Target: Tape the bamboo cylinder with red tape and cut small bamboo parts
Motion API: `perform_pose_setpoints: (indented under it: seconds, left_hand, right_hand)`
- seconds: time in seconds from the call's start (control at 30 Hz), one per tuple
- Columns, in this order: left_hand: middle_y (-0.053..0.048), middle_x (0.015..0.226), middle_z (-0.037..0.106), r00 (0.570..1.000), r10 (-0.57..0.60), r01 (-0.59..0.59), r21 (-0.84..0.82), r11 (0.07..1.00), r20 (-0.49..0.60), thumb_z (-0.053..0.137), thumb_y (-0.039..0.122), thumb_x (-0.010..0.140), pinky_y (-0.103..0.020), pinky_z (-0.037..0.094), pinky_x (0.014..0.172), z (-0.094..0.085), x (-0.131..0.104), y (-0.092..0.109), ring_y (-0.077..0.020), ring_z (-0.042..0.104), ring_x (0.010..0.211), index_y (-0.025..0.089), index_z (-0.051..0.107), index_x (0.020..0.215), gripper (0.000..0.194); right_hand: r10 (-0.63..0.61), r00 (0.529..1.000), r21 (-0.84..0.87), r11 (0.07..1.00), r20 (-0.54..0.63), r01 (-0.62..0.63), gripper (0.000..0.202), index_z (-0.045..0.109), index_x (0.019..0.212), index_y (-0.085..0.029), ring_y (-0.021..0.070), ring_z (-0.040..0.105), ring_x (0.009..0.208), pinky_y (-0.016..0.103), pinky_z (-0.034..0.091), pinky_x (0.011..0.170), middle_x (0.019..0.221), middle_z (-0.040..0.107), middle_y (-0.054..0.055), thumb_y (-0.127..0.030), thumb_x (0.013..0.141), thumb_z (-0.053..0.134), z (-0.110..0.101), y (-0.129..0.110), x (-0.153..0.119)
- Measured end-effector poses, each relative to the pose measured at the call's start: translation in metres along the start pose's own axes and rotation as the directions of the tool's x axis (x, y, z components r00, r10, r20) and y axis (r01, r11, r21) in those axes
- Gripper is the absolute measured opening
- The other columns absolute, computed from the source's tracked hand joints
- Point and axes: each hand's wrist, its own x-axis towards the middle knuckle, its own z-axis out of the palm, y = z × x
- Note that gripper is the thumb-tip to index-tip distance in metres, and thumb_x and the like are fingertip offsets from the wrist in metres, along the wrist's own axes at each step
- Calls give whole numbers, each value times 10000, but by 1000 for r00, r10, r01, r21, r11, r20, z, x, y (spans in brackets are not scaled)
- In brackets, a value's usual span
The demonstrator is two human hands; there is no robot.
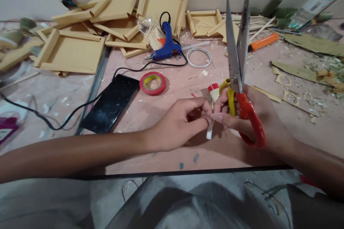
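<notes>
My left hand (185,123) is closed in a pinch on a small white strip (209,133), whose lower end hangs below the fingertips. My right hand (242,118) meets it, thumb and forefinger at the strip's upper end. Scissors (238,53) with yellow and red handles hang on the right hand's fingers, blades up and parted. Behind the fingertips lies a small bottle with a red cap (214,91). A red tape roll (153,83) sits beyond my left hand.
A black phone (111,103) lies at the left. Farther back are a blue glue gun (168,44) with its cord, a white tape ring (199,57), cardboard trays (72,52), an orange cutter (264,42) and a plastic bottle (315,5). Shavings lie at the right.
</notes>
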Motion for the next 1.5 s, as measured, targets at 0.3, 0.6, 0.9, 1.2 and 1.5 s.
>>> perform_pose_setpoints:
  seconds: [0.3, 0.6, 0.9, 1.2, 1.5]
  left_hand:
    - [4, 787, 667, 930, 203, -222, -28, 975, -307, 862, 197, 854, -235, 418, 524, -12, -1, 36, -108, 591, 671, 201, 707, 756, 183]
    - [17, 757, 718, 880, 359, -352, 80, 933, -310, 936, 210, 847, -255, 466, 589, -16, -3, 40, -100, 572, 660, 240, 798, 749, 172]
    - [12, 720, 693, 906, 290, -280, 76, 957, -308, 1005, 299, 770, -301, 413, 543, -15, -4, 41, -114, 556, 621, 255, 782, 724, 232]
    - [-4, 704, 684, 917, 255, -233, 105, 967, -306, 1005, 415, 762, -308, 415, 507, -16, -4, 43, -117, 527, 579, 250, 744, 722, 311]
    - [0, 715, 686, 914, 273, -254, 100, 962, -301, 1005, 344, 754, -284, 396, 509, -16, -2, 44, -105, 513, 590, 234, 744, 700, 289]
  right_hand:
    - [-166, 945, -35, 983, 282, 183, 412, 645, 1029, -265, 204, 557, 760, 366, 475, 691, 877, 611, 22, -676, 1030, 626, -23, 22, -7]
    - [-255, 923, -41, 960, 288, 278, 348, 654, 1006, -247, 168, 572, 764, 311, 476, 679, 887, 634, 11, -562, 950, 791, -12, 13, -12]
    - [-242, 914, 8, 967, 325, 254, 317, 632, 941, -240, 152, 529, 742, 302, 455, 662, 891, 606, 0, -518, 957, 785, -10, 14, -12]
    - [-251, 910, 37, 967, 331, 254, 227, 649, 968, -251, 151, 505, 715, 309, 422, 648, 821, 586, -31, -404, 904, 805, -10, 19, -11]
    - [-262, 908, 24, 963, 327, 269, 187, 629, 924, -239, 137, 453, 692, 311, 383, 642, 795, 545, -44, -358, 906, 773, -10, 23, -10]
